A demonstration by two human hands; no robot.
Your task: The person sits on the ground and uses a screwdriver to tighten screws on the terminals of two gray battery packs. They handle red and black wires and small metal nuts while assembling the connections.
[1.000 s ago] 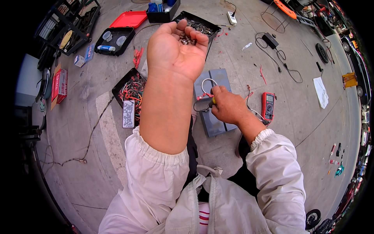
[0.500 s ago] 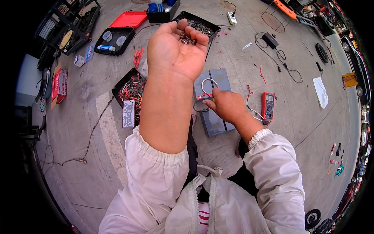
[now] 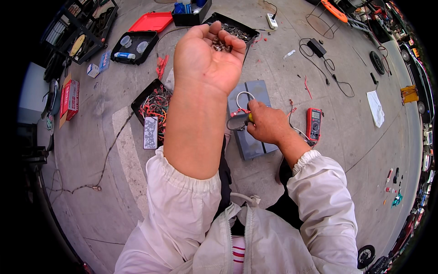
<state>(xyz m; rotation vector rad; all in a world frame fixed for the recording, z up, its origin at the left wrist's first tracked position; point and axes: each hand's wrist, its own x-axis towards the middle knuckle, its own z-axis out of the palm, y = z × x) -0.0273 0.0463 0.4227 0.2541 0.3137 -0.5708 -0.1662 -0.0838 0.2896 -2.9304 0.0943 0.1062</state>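
My left hand (image 3: 207, 59) is raised palm up, its fingers curled round several small metal fasteners (image 3: 220, 45). Below and right of it, my right hand (image 3: 267, 123) grips a yellow-handled tool (image 3: 250, 117), whose working end I cannot make out. The tool is over a grey rectangular case, perhaps a battery (image 3: 255, 150), with white and dark cable loops (image 3: 244, 94) and red fittings on top. A red multimeter (image 3: 314, 122) lies right of the case. Left of my forearm are a black tray of tangled wires (image 3: 151, 102) and a speckled pale box (image 3: 150, 134).
Behind are a black tray of hardware (image 3: 237, 31), an open case with red lid (image 3: 150, 20), a black bin (image 3: 191, 18) and a wheeled rack (image 3: 86, 43). A power adapter (image 3: 316, 47) with cords lies right; a cardboard box (image 3: 69, 101) left; parked vehicles (image 3: 422, 102) line the far right.
My right thumb lifted slightly about half a second ago and is now back against the yellow handle, the hand shifting a little. My left hand stays nearly still with the fasteners.
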